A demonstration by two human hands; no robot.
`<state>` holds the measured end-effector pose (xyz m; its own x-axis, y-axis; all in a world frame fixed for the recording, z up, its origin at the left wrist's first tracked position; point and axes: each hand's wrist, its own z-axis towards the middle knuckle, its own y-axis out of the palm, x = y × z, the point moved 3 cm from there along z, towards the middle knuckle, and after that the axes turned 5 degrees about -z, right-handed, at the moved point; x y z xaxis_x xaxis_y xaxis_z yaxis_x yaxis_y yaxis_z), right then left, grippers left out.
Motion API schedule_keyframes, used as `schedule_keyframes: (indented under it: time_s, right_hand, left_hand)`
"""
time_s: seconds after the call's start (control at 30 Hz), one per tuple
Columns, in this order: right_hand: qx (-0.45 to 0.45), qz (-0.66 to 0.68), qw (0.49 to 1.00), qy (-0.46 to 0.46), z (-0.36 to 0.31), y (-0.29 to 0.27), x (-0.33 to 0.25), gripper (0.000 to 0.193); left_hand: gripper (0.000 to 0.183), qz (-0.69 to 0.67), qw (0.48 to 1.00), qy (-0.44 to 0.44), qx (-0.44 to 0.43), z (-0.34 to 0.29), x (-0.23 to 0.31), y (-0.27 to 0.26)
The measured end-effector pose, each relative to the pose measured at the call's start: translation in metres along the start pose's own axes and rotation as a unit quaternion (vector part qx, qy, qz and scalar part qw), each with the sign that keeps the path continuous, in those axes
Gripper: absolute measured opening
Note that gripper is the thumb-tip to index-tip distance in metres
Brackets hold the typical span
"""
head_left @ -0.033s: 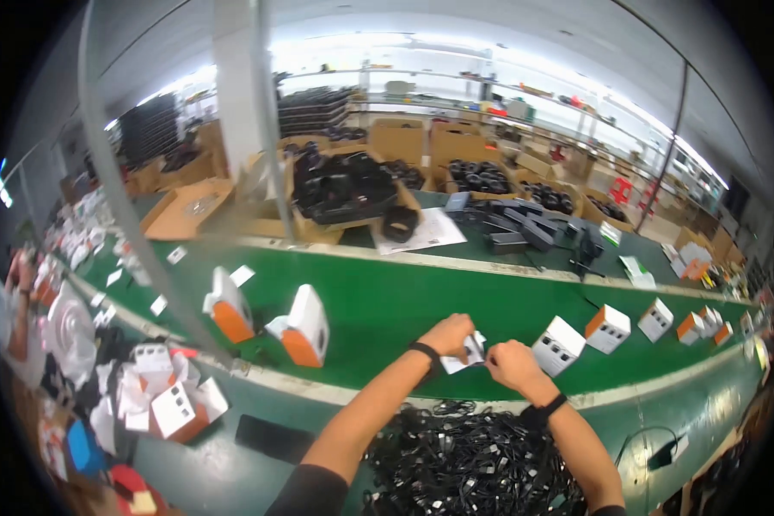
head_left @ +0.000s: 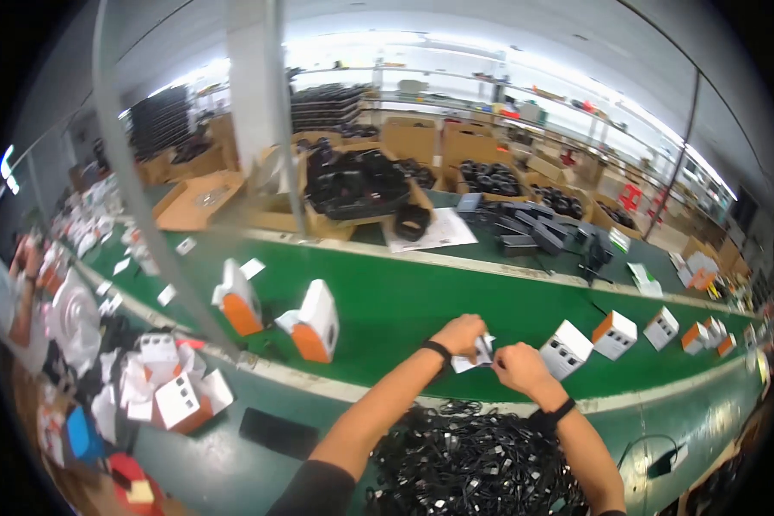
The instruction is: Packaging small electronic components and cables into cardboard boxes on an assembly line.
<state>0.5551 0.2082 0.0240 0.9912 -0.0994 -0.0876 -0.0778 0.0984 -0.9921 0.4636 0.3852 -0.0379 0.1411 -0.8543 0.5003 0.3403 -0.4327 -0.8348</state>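
Over the green conveyor belt [head_left: 378, 314], my left hand [head_left: 461, 335] is closed around a small white box [head_left: 473, 361], whose flaps look open. My right hand [head_left: 522, 368] is beside the box's right edge with its fingers pinched together. What those fingers hold is hidden. Below my hands, on the near bench, lies a large heap of black cables [head_left: 469, 460] with light-coloured plugs. A white box with dark pictures on it [head_left: 566, 349] stands on the belt just right of my right hand.
Opened white-and-orange boxes [head_left: 316, 331] stand on the belt at left; more boxes [head_left: 615, 335] line it at right. A metal post [head_left: 138, 185] rises at left. Near it are a box pile [head_left: 178, 404] and a dark flat pad [head_left: 277, 433]. Another person's arm [head_left: 24, 297] shows far left.
The whole view has shifted slightly to the right in the picture. Both hands stay at the small white box, with only a slight change in their pose.
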Motion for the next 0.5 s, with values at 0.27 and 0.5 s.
schedule_keyframes:
  time_s: [0.27, 0.5]
  right_hand:
    - [-0.143, -0.04, 0.979, -0.143, -0.019, -0.003, -0.044, 0.021]
    - [-0.047, -0.094, 0.972, -0.208, -0.003, 0.047, -0.084, 0.035]
  left_hand:
    - [0.032, 0.064, 0.99, -0.099, -0.075, 0.055, 0.047, 0.023]
    - [0.04, 0.0, 0.996, -0.08, 0.037, 0.022, 0.019, 0.012]
